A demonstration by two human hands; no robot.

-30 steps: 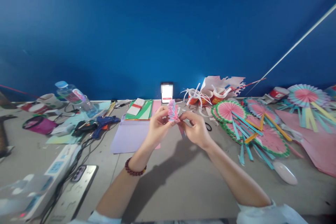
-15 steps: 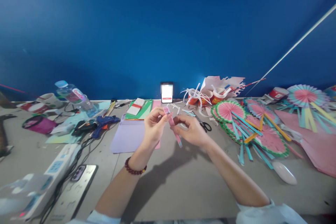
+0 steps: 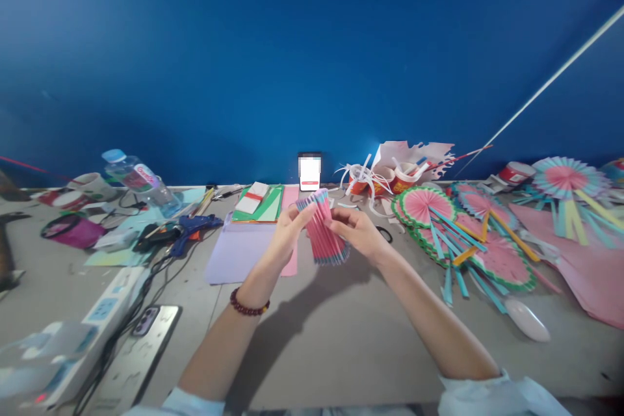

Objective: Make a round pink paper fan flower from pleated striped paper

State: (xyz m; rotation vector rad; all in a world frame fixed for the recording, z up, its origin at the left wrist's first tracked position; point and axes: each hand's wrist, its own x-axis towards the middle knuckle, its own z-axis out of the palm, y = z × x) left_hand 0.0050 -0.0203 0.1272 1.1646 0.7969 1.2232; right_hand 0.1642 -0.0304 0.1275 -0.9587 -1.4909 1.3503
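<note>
I hold a pink accordion-folded paper (image 3: pixel 324 231) with light blue edges above the grey table (image 3: pixel 331 331). My left hand (image 3: pixel 287 234) pinches its left side, fingers closed on the folds. My right hand (image 3: pixel 358 233) grips its right side, fingers pressed on the pleats. The pleats are partly spread, wider at the bottom. A red bead bracelet (image 3: pixel 248 307) is on my left wrist.
Finished pink, green and blue paper fans (image 3: pixel 463 234) lie to the right, with a pink sheet (image 3: pixel 585 273). A lilac sheet (image 3: pixel 238 250), green paper stack (image 3: pixel 260 205), blue glue gun (image 3: pixel 192 231), water bottle (image 3: pixel 139 182), phone (image 3: pixel 310 172), scissors (image 3: pixel 385 233) and cups with paper strips (image 3: pixel 385 179) stand behind.
The folded paper went from a fanned bunch to a closed narrow strip, and now it is spread open again between both hands, lower and wider.
</note>
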